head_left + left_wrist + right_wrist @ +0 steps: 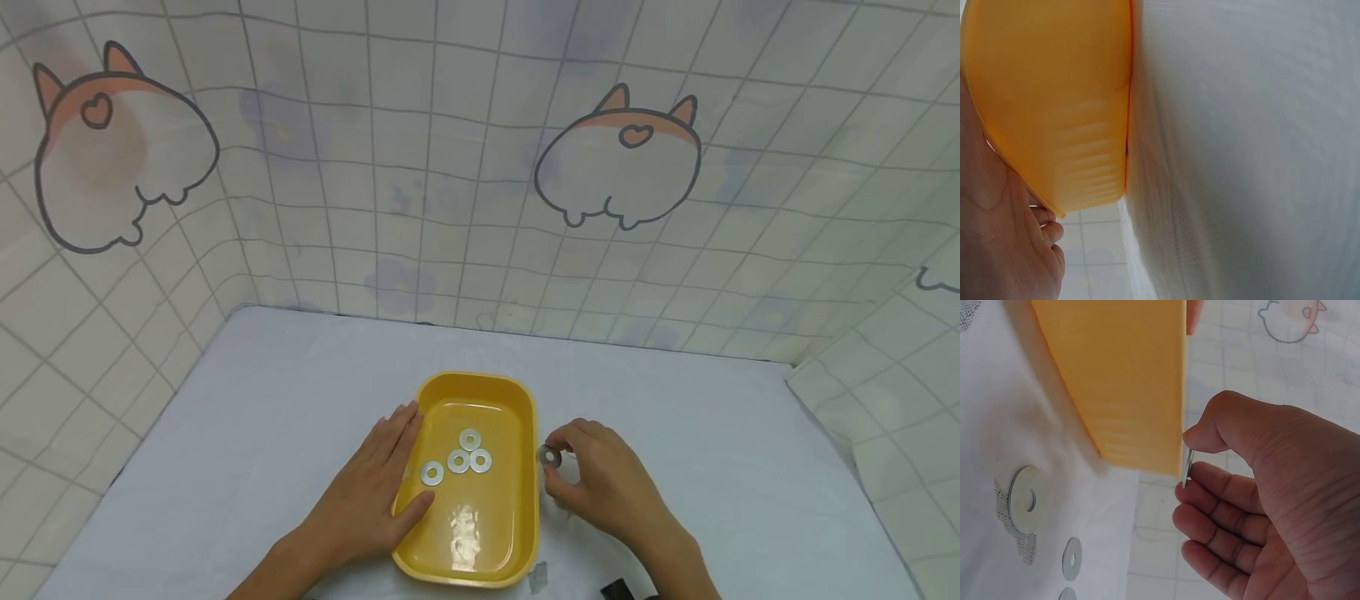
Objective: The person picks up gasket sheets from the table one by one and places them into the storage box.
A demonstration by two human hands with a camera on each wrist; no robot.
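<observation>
The right hand [600, 483] pinches a metal washer [551, 457] between thumb and forefinger, held on edge just right of the yellow tray [525, 517] at lower centre. The left hand [371, 492] lies flat, fingers [397, 433] straight against the tray's left wall, thumb over the rim. The tray's long axis runs away from the person; four washers [457, 460] lie inside on the white surface [247, 433].

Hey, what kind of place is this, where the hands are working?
Probably a makeshift tabletop workstation, not a workshop: a table under white cloth, walled by a cartoon-print grid curtain, with only a yellow tray of washers on it.
</observation>
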